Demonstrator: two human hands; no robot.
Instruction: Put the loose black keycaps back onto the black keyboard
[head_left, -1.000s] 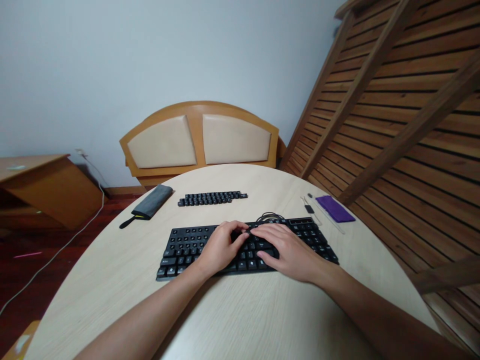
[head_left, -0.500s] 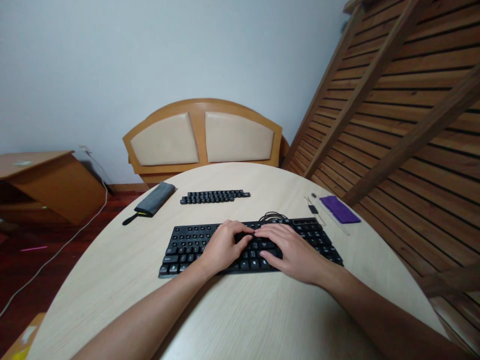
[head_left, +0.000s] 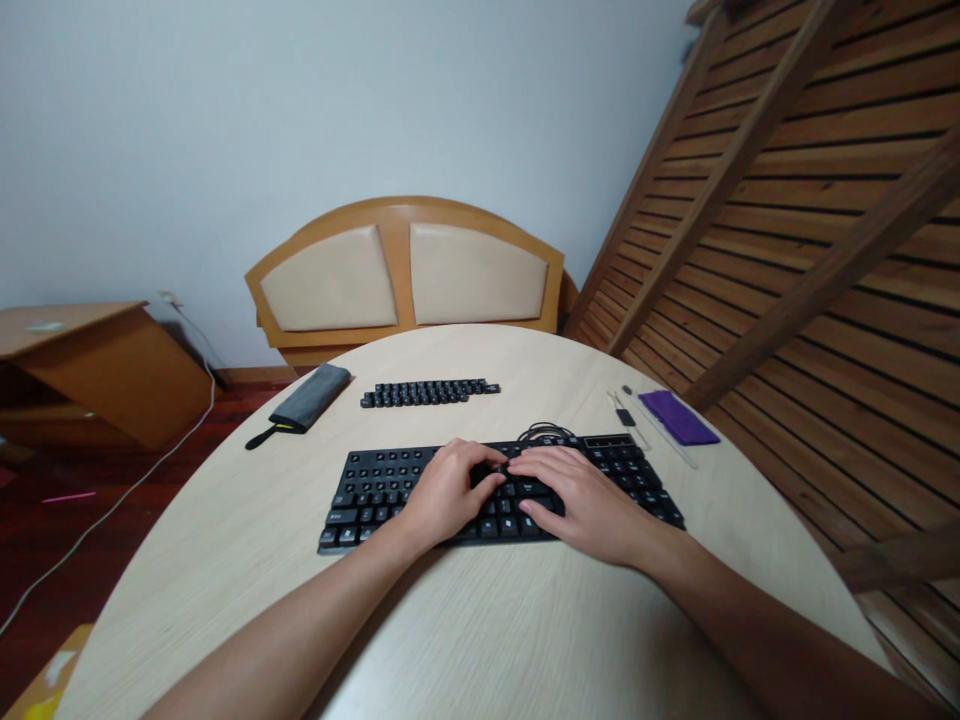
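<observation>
A black keyboard (head_left: 442, 535) lies on the round light-wood table, with keycaps off its upper left part and small bare switch posts showing there. My left hand (head_left: 448, 492) rests over its middle, fingers bent and thumb close to the index fingertip; whatever lies between the tips is too dark to make out. From the right, my right hand (head_left: 589, 505) lies over the keys, fingers stretched, thumb apart. The fingertips of both hands nearly meet above the keyboard's centre. Behind the keyboard, loose black keycaps (head_left: 427, 393) stand in rows.
A grey pouch (head_left: 311, 398) with a black strap lies at the table's left. Toward the right are a purple cloth pouch (head_left: 680, 417), a thin wire tool (head_left: 624, 414) and a slim rod (head_left: 664, 430). The keyboard's coiled cable (head_left: 546, 432) sits behind it.
</observation>
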